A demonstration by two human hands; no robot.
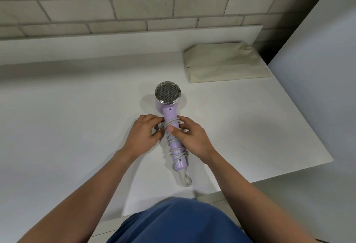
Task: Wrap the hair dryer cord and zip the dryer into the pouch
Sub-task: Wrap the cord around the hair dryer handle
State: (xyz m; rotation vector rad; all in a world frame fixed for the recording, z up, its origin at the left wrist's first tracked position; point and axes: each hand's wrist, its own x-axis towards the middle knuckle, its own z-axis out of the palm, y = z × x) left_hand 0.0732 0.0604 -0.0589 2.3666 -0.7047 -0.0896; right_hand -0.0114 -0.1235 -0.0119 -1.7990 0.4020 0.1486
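A lilac hair dryer (170,108) lies on the white table (77,107), its round mesh grille facing up and its handle pointing toward me. The grey cord (176,147) is coiled in several turns around the handle. My right hand (190,136) grips the handle, thumb pressed on the upper coils. My left hand (144,132) is at the handle's left side, fingers curled on the cord end there; the plug is mostly hidden under it. The beige fabric pouch (225,63) lies flat at the back right, away from both hands.
A low white ledge (115,44) runs along the back under a brick wall. A white panel (317,69) stands to the right. The table's right edge (300,123) slants near the pouch, and its front edge is close to my body.
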